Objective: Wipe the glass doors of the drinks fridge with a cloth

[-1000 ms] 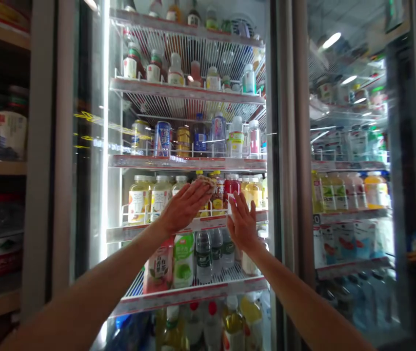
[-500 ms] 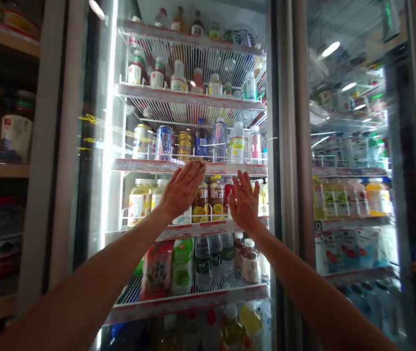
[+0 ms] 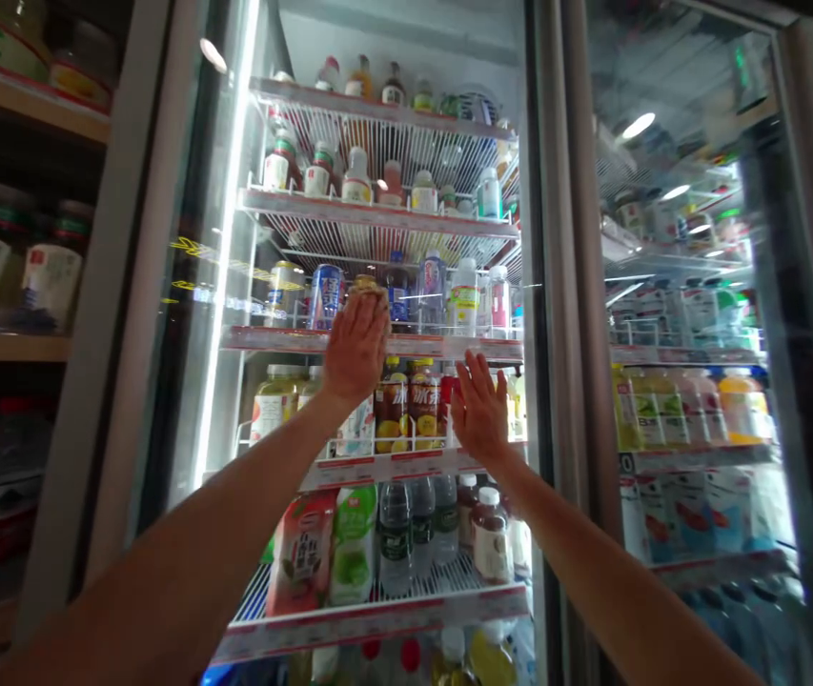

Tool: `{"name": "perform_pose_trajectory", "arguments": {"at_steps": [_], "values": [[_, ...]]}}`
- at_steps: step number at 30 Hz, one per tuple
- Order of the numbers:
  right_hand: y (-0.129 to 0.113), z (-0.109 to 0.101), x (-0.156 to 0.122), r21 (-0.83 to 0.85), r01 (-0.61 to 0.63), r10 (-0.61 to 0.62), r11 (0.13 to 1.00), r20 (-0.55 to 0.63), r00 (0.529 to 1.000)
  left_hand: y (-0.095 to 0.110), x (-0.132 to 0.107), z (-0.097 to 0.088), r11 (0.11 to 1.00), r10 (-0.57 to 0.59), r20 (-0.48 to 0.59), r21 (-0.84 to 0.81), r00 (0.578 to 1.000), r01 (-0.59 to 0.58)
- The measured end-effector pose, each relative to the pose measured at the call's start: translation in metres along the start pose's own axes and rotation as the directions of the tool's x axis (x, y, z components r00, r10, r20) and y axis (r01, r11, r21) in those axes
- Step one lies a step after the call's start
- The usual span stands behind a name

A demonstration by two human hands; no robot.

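Both forearms reach up and inward from the lower corners toward the glass door (image 3: 420, 238). The left hand (image 3: 357, 353) is raised higher, its palm flat and fingers close together, pointing upward over a crumpled cloth (image 3: 367, 285) at its fingertips, right of the blue can (image 3: 326, 297) behind the pane. The right hand (image 3: 478, 405) is empty, flat, its fingers slightly spread; whether it touches the glass cannot be told.

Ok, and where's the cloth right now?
In the head view, the cloth is above and slightly left of centre, at the fingertips of the left hand, appearing between the blue can and the dark blue bottle.
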State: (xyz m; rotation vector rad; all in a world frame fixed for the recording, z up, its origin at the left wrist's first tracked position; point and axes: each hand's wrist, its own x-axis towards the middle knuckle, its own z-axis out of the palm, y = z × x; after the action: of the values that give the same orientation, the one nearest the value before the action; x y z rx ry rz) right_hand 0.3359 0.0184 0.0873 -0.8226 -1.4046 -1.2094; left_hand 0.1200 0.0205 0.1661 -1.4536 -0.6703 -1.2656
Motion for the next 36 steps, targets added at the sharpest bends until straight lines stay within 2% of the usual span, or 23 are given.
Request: {"name": "perform_pose_trajectory", "arguments": {"at_steps": [2,4,5,6,7,9,11,12,13,14,16,17,18,19,22,24,26,28,30,31,34,35,36], "values": [[0.000,0.000,0.000,0.007,0.002,-0.002,1.000,-0.006,1.000,0.008,0.000,0.002,0.990,0.139,0.051,-0.024,0.989,-0.138],[0.000,0.000,0.000,0.010,0.003,-0.003,1.000,-0.005,1.000,0.013,0.000,0.002,0.936,0.352,0.128,-0.076,0.927,-0.345],[0.000,-0.001,0.000,0.010,0.001,-0.001,1.000,-0.003,1.000,0.013,0.003,0.002,0.910,0.414,0.156,-0.099,0.897,-0.402],[0.000,-0.001,0.001,0.010,-0.002,0.002,1.000,-0.001,1.000,0.013,0.007,0.002,0.908,0.417,0.167,-0.107,0.893,-0.404],[0.001,-0.002,0.002,0.012,-0.003,0.003,1.000,0.000,1.000,0.013,0.013,0.002,0.931,0.363,0.163,-0.096,0.917,-0.351],[0.005,-0.003,0.005,0.014,-0.005,0.005,1.000,-0.001,1.000,0.015,0.025,0.005,0.990,0.139,0.125,-0.047,0.982,-0.134],[0.012,-0.005,0.007,0.008,-0.018,0.019,1.000,-0.030,0.999,0.025,0.032,0.009,0.998,-0.066,0.086,-0.005,0.994,0.067],[0.016,-0.006,0.009,0.001,-0.031,0.031,1.000,-0.048,0.998,0.034,0.031,0.012,0.997,-0.081,0.091,-0.003,0.993,0.081],[0.021,-0.007,0.009,-0.008,-0.046,0.045,0.999,-0.064,0.997,0.044,0.028,0.014,1.000,-0.021,0.116,-0.017,0.993,0.024],[0.026,-0.009,0.009,-0.018,-0.060,0.058,0.998,-0.074,0.996,0.054,0.023,0.016,0.995,0.095,0.150,-0.048,0.984,-0.089],[0.036,-0.014,0.008,-0.034,-0.073,0.071,0.997,-0.066,0.995,0.071,0.013,0.020,0.935,0.350,0.200,-0.131,0.915,-0.329],[0.041,-0.017,0.006,-0.043,-0.077,0.075,0.996,-0.055,0.996,0.077,0.010,0.021,0.903,0.426,0.208,-0.160,0.880,-0.399],[0.046,-0.020,0.004,-0.054,-0.080,0.078,0.995,-0.044,0.996,0.080,0.010,0.022,0.894,0.445,0.210,-0.168,0.871,-0.416],[0.050,-0.024,0.002,-0.067,-0.083,0.080,0.994,-0.036,0.996,0.081,0.014,0.022,0.911,0.408,0.209,-0.157,0.889,-0.381],[0.063,-0.035,-0.006,-0.111,-0.086,0.085,0.990,-0.016,0.996,0.081,0.031,0.025,0.989,0.142,0.190,-0.074,0.971,-0.130],[0.070,-0.041,-0.011,-0.136,-0.086,0.085,0.987,-0.010,0.996,0.087,0.037,0.027,0.997,0.069,0.193,-0.055,0.979,-0.060],[0.076,-0.045,-0.014,-0.150,-0.085,0.084,0.985,-0.010,0.996,0.096,0.033,0.028,0.977,0.204,0.222,-0.100,0.953,-0.186],[0.080,-0.049,-0.016,-0.155,-0.084,0.084,0.984,-0.009,0.996,0.105,0.025,0.030,0.911,0.407,0.241,-0.173,0.881,-0.374],[0.084,-0.053,-0.017,-0.147,-0.090,0.090,0.985,-0.006,0.996,0.111,0.023,0.032,0.841,0.537,0.238,-0.227,0.810,-0.491],[0.085,-0.054,-0.017,-0.141,-0.096,0.097,0.985,-0.003,0.995,0.112,0.024,0.033,0.835,0.546,0.232,-0.233,0.805,-0.499],[0.087,-0.060,-0.017,-0.123,-0.109,0.110,0.986,0.003,0.994,0.115,0.032,0.035,0.915,0.393,0.205,-0.183,0.896,-0.359],[0.087,-0.061,-0.018,-0.121,-0.109,0.111,0.987,0.004,0.994,0.118,0.031,0.035,0.933,0.347,0.203,-0.169,0.916,-0.316],[0.088,-0.062,-0.019,-0.121,-0.109,0.111,0.987,0.006,0.994,0.122,0.028,0.035,0.935,0.343,0.210,-0.168,0.915,-0.312]]}}
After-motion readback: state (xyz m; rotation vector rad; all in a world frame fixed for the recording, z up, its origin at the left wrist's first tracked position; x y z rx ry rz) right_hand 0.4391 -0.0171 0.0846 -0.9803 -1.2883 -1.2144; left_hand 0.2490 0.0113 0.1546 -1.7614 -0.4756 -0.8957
